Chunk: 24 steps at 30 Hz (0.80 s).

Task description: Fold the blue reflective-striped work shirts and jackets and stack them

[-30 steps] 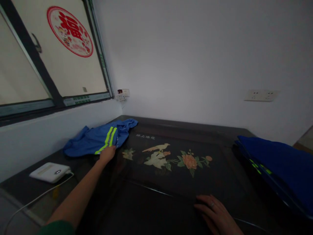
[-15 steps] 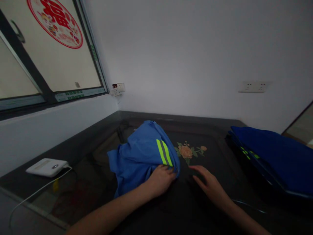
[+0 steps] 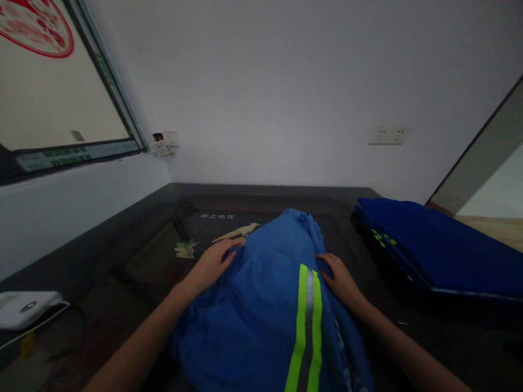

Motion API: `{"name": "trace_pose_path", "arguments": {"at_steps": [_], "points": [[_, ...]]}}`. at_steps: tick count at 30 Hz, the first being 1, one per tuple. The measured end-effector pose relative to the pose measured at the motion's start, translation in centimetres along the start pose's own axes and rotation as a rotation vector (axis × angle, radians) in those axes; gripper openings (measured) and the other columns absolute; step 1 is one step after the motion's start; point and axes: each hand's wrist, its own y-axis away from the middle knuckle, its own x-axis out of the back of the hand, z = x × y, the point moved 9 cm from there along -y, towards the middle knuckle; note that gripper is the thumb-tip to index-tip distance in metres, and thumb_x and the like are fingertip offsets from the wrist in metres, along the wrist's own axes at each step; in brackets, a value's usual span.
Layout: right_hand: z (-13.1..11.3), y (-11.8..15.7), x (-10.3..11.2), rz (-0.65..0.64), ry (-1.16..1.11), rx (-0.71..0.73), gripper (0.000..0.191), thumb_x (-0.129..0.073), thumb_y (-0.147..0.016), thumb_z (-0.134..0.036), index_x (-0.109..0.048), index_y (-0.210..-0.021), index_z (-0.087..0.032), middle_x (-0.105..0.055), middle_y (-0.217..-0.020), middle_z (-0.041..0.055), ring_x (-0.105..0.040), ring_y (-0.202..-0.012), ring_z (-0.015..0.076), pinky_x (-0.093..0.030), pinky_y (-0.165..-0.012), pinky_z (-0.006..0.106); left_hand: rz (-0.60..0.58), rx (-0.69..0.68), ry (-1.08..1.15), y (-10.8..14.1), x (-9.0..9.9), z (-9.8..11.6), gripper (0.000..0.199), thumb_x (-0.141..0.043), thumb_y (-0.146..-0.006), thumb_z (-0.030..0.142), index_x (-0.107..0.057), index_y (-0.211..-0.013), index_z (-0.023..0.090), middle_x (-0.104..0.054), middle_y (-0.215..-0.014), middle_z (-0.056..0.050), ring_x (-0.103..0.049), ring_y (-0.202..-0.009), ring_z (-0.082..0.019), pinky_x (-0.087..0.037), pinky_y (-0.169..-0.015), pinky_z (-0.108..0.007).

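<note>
Soft, light blue cloth garment with a reflective yellow stripe (image 3: 278, 305) bunches easily; left hand (image 3: 210, 267) and right hand (image 3: 339, 277) rest flat, fingers spread, at its far edges, best gripped there.

Blue garment (image 3: 269, 305) cut off below

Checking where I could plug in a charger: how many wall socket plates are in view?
2. One wall socket plate sits in the left corner just below the window frame; the other socket plate is on the back wall, up right, above the folded dark blue stack. Others may be out of frame.
</note>
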Motion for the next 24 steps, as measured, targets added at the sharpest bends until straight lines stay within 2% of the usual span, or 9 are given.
{"name": "trace_pose_path", "arguments": {"at_steps": [3, 5, 8, 10, 12, 14, 16, 20, 24], "points": [[-0.2, 0.0, 0.1, 0.007, 0.012, 0.005, 0.038, -0.046, -0.08, -0.024, -0.062, -0.114, -0.017, -0.061, -0.116, 0.0133, -0.057, -0.111, 0.0268, -0.043, -0.1, 0.047, 0.043, 0.132, -0.061, -0.9, 0.4, -7.3, 0.043, -0.051, -0.084, 0.034, -0.062, -0.121, 0.015, -0.061, -0.127, -0.014, -0.054, -0.12, -0.028, -0.037, -0.107, -0.047], [-0.3, 0.0, 0.3, 0.009, -0.001, 0.007, 0.04, -0.045, -0.079, -0.023, -0.062, -0.114, -0.017, -0.063, -0.116, 0.0127, -0.057, -0.111, 0.0268, -0.042, -0.101, 0.048, 0.005, 0.175, 0.014, -0.6, -0.7, -9.6, 0.053, -0.053, -0.082, 0.04, -0.057, -0.129, 0.016, -0.059, -0.132, -0.013, -0.054, -0.121, -0.028, -0.039, -0.106, -0.046], [-0.4, 0.1, 0.6, -0.002, -0.059, -0.022, 0.038, -0.046, -0.079, -0.024, -0.064, -0.112, -0.02, -0.067, -0.114, 0.0094, -0.059, -0.111, 0.0257, -0.042, -0.102, 0.047, -0.093, 0.189, 0.12, -0.1, -2.7, -9.6, 0.058, -0.06, -0.076, 0.04, -0.056, -0.13, 0.018, -0.059, -0.131, -0.012, -0.055, -0.119, -0.028, -0.039, -0.105, -0.043], [-0.7, 0.2, 0.9, -0.011, -0.123, -0.057, 0.037, -0.047, -0.079, -0.025, -0.066, -0.111, -0.021, -0.069, -0.113, 0.0078, -0.061, -0.109, 0.0249, -0.045, -0.1, 0.045, -0.179, 0.179, 0.188, 0.0, -3.8, -8.6, 0.046, -0.061, -0.074, 0.035, -0.064, -0.117, 0.019, -0.066, -0.121, -0.009, -0.06, -0.111, -0.028, -0.042, -0.101, -0.04], [-1.0, 0.2, 1.4, -0.014, -0.194, -0.087, 0.036, -0.047, -0.08, -0.027, -0.068, -0.109, -0.021, -0.07, -0.113, 0.0071, -0.063, -0.107, 0.0245, -0.046, -0.098, 0.043, -0.193, 0.194, 0.245, -0.2, -3.6, -8.1, 0.029, -0.061, -0.074, 0.034, -0.07, -0.098, 0.02, -0.071, -0.103, -0.007, -0.064, -0.098, -0.027, -0.046, -0.094, -0.038], [-1.4, 0.0, 2.4, 0.011, -0.249, -0.112, 0.033, -0.047, -0.081, -0.029, -0.07, -0.104, -0.021, -0.071, -0.109, 0.0068, -0.064, -0.105, 0.0245, -0.047, -0.096, 0.042, -0.084, 0.238, 0.287, -0.5, -2.0, -8.5, 0.02, -0.061, -0.072, 0.035, -0.07, -0.082, 0.02, -0.072, -0.089, -0.005, -0.064, -0.088, -0.026, -0.048, -0.088, -0.036], [-1.4, -0.2, 4.2, 0.089, -0.264, -0.132, 0.03, -0.048, -0.081, -0.032, -0.071, -0.095, -0.021, -0.072, -0.101, 0.0064, -0.065, -0.098, 0.0245, -0.048, -0.092, 0.041, 0.103, 0.276, 0.332, -0.7, 0.5, -9.5, 0.017, -0.063, -0.07, 0.035, -0.068, -0.077, 0.02, -0.07, -0.082, -0.004, -0.062, -0.085, -0.025, -0.047, -0.086, -0.035], [-0.4, 0.2, 9.5, 0.401, -0.222, -0.17, 0.026, -0.049, -0.08, -0.035, -0.07, -0.084, -0.02, -0.07, -0.091, 0.0058, -0.063, -0.089, 0.0231, -0.046, -0.088, 0.038, 0.514, 0.349, 0.45, 0.7, 5.3, -12.2, 0.022, -0.061, -0.072, 0.035, -0.065, -0.087, 0.019, -0.066, -0.085, -0.002, -0.059, -0.085, -0.021, -0.047, -0.081, -0.028], [1.9, 1.4, 12.2, 0.616, -0.224, -0.279, 0.027, -0.05, -0.079, -0.036, -0.069, -0.084, -0.019, -0.066, -0.083, 0.0049, -0.057, -0.076, 0.0199, -0.044, -0.073, 0.032, 0.818, 0.445, 0.589, 3.0, 7.5, -14.8, 0.021, -0.058, -0.074, 0.031, -0.06, -0.091, 0.019, -0.061, -0.084, 0.0, -0.058, -0.079, -0.015, -0.046, -0.072, -0.022]]}}
